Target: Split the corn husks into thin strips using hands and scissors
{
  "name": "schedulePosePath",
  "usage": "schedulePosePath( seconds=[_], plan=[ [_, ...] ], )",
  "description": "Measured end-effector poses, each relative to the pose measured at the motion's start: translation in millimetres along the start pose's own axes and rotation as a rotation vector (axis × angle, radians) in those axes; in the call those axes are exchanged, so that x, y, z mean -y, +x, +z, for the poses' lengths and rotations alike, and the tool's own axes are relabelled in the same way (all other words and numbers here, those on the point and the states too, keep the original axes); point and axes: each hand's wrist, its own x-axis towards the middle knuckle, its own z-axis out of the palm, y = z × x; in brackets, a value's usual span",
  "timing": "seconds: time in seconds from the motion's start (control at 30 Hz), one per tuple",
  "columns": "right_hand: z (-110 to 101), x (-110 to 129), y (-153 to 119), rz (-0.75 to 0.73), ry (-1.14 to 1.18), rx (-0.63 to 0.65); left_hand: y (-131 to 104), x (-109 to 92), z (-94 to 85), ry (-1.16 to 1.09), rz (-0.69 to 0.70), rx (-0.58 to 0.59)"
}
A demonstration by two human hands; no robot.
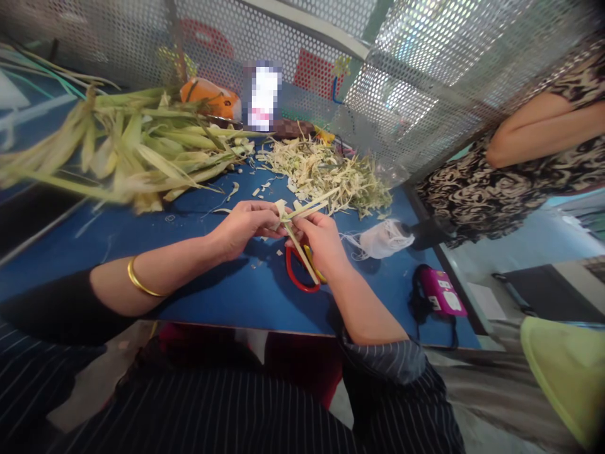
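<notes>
Close together above the blue table, my left hand (253,225) and my right hand (320,236) both grip pale green strips of plant leaf (302,212). The strips cross between my fingertips, one pointing up to the right, another hanging down. My left fingers pinch a wider folded piece at the crossing; my right fingers close on the strips from the other side, partly hiding them. Below the hands lie scissors (302,287) with red and yellow handles, their blades hidden from view.
A heap of long green husks (161,145) covers the left of the blue table (227,296). Shredded scraps (326,173) lie behind my hands. White thread (384,239) and a magenta device (443,292) are on the right. Beyond the perforated metal screen (321,38), a person's arm (543,129) shows.
</notes>
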Motion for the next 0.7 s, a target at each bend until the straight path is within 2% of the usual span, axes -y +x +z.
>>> schedulePosePath(
  seconds=[0.13, 0.23, 0.3, 0.47, 0.53, 0.57, 0.63, 0.7],
  plan=[
    [-1, -4, 2, 0.010, 0.001, 0.063, 0, 1, 1.6, 0.001, -0.022, -0.111],
    [-2, -5, 1, -0.018, -0.173, 0.117, 4, 0, 0.3, -0.051, -0.029, -0.233],
    [-2, -4, -1, -0.157, -0.378, 0.154, 7, -2, -2.7, -0.086, -0.041, -0.294],
    [-4, 1, -8, -0.818, -1.004, 0.201, 11, -3, -9.5, -0.050, -0.030, -0.334],
    [-5, 2, -10, -1.014, -1.198, 0.183, 9, -1, -8.3, 0.013, 0.001, -0.322],
    [-5, 3, -10, -1.084, -1.232, 0.150, 8, -1, -6.7, 0.047, 0.013, -0.313],
    [-6, 3, -9, -1.153, -1.155, 0.041, 5, -1, -2.7, 0.113, 0.026, -0.290],
    [-7, 4, -7, -1.113, -0.965, -0.060, 2, -2, 1.2, 0.166, 0.029, -0.247]
  ],
)
